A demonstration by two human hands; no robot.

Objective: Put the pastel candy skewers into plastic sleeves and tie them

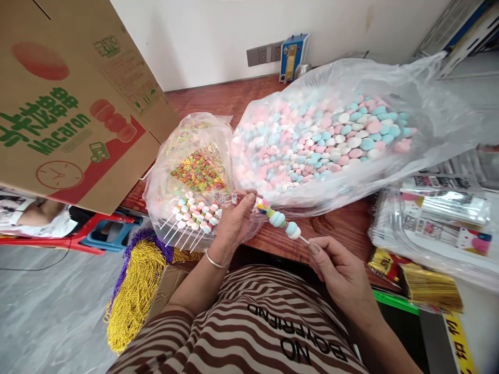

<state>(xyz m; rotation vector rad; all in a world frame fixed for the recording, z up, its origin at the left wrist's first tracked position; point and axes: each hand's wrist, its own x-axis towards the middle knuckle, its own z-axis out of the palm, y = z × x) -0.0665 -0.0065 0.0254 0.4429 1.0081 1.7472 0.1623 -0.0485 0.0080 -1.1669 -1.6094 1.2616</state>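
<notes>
A candy skewer (277, 218) of blue, white and green pieces runs between my two hands, tilted down to the right. My right hand (338, 265) pinches the bare end of its white stick. My left hand (236, 218) is closed on a clear printed wrapper (228, 198), around the skewer's far end; how deep the skewer sits in it is hidden by my fingers. Beside my left hand lie several finished skewers (197, 213), sticks toward me. Behind them is a clear bag of small colourful candy rings (200, 171). A large clear bag of pink, white and blue candies (331, 140) spreads across the table.
A Macaron cardboard box (74, 98) stands at the left. Stacked clear wrappers (440, 213) and a bundle of gold ties (431, 285) are at the right. Gold and purple bead strings (138, 285) hang below the table's left edge. A blue device (293, 58) stands by the wall.
</notes>
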